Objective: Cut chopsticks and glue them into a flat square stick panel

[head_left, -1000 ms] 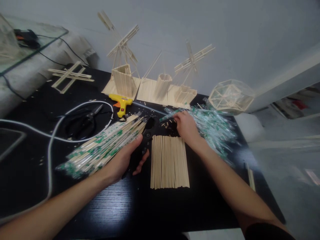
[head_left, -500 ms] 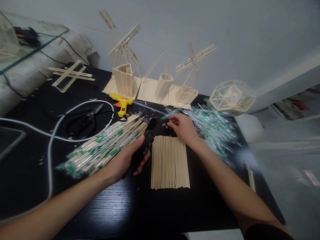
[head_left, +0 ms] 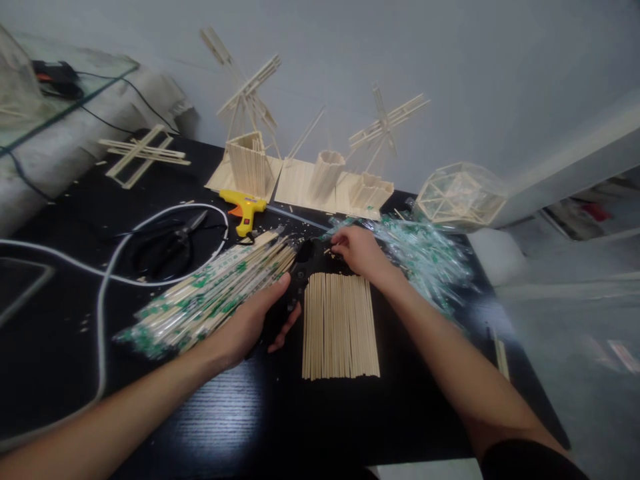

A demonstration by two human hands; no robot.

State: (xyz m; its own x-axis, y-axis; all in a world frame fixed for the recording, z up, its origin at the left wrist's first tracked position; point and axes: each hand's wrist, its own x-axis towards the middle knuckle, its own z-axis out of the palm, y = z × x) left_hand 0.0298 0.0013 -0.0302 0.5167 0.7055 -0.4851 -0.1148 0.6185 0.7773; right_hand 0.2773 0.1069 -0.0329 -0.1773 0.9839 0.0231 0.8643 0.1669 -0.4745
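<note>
My left hand [head_left: 257, 313] is wrapped round the handles of a black hand cutter [head_left: 300, 272], whose head points away from me. Just right of the cutter's head, the thumb and fingers of my right hand [head_left: 356, 252] are pinched together. Whatever is between them is too small to make out. Below both hands lies a flat row of trimmed wooden sticks [head_left: 340, 327], side by side. Left of the cutter, a heap of wooden chopsticks in clear and green wrappers [head_left: 210, 293] lies partly behind my left hand.
A yellow glue gun [head_left: 245, 208] and black scissors [head_left: 175, 243] lie beyond the wrapped chopsticks, with a white cable [head_left: 103, 320] looping round. Empty wrappers [head_left: 435, 253] are piled at right. Stick-built windmill models [head_left: 249, 163] stand along the wall, beside a faceted stick frame [head_left: 463, 193].
My right hand has shifted slightly left, closer to the cutter's head. My left hand keeps its hold on the cutter. The whole view has tilted very slightly.
</note>
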